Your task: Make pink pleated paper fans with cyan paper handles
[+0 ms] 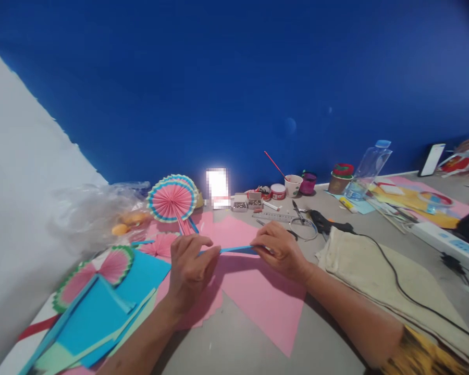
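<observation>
A narrow blue paper strip (238,250) stretches between my two hands, above pink paper sheets (263,299) on the table. My left hand (191,271) pinches its left end between thumb and fingers. At the right end, my right hand (279,250) is closed on the same strip. Just beyond my left hand stands a round pleated paper fan (172,199) in pink, blue and pale green. Another pleated fan (115,265), pink with a green edge, lies to the left on blue paper sheets (89,323).
A beige cloth (391,281) with a black cable across it lies at right. Behind are a glue gun (328,223), a ruler (275,216), a paper cup (293,186) and a tilted plastic bottle (371,169). A white power strip (449,245) sits far right, plastic bags (97,208) at left.
</observation>
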`<action>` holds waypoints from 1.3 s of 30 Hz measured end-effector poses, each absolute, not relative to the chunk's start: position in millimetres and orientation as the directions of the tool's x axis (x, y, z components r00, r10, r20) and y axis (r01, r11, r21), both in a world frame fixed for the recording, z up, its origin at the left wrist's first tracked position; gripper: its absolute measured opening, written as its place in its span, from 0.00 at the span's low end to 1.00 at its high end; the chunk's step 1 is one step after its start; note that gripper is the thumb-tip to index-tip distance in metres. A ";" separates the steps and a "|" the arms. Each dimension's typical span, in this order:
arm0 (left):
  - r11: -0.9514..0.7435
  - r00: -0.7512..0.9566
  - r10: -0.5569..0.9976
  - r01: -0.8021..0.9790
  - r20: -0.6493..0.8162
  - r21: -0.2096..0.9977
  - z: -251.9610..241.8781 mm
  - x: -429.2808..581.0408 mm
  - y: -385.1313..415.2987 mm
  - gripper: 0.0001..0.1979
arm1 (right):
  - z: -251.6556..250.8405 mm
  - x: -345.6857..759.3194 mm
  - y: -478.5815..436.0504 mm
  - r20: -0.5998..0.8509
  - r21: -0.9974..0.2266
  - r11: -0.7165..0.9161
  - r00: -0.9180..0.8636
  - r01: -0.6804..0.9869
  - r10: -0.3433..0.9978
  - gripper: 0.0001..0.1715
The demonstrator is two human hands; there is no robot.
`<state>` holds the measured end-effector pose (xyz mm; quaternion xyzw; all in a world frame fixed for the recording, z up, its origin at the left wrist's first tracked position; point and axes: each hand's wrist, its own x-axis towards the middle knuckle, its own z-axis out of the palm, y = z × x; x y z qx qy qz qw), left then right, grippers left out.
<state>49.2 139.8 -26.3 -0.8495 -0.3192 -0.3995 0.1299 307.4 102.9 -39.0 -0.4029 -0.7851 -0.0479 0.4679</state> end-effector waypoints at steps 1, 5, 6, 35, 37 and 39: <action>-0.758 0.502 0.423 0.653 0.754 -0.010 -26.3 49.6 139.1 0.09 | -39.3 308.5 103.2 0.770 -0.289 0.666 -0.246 0.688 0.588 0.08; -0.780 0.635 0.373 0.609 0.677 -0.142 -22.4 50.7 138.8 0.11 | -38.1 312.7 107.3 0.712 -0.233 0.656 -0.333 0.718 0.618 0.09; -0.781 0.642 0.355 0.603 0.680 -0.161 -19.9 50.6 139.4 0.11 | -35.6 313.1 108.4 0.705 -0.214 0.658 -0.353 0.721 0.616 0.09; -0.558 0.654 0.756 0.626 0.024 0.545 -25.4 59.8 127.5 0.11 | -48.0 330.6 75.9 0.154 -0.496 0.357 -0.325 0.792 0.933 0.04; -0.552 0.654 0.756 0.621 0.020 0.557 -27.8 58.3 129.9 0.11 | -47.7 331.8 78.0 0.127 -0.482 0.361 -0.344 0.798 0.930 0.07; -0.532 0.641 0.768 0.632 0.007 0.563 -29.6 56.7 131.7 0.11 | -44.8 331.8 80.0 0.074 -0.478 0.336 -0.343 0.812 0.936 0.09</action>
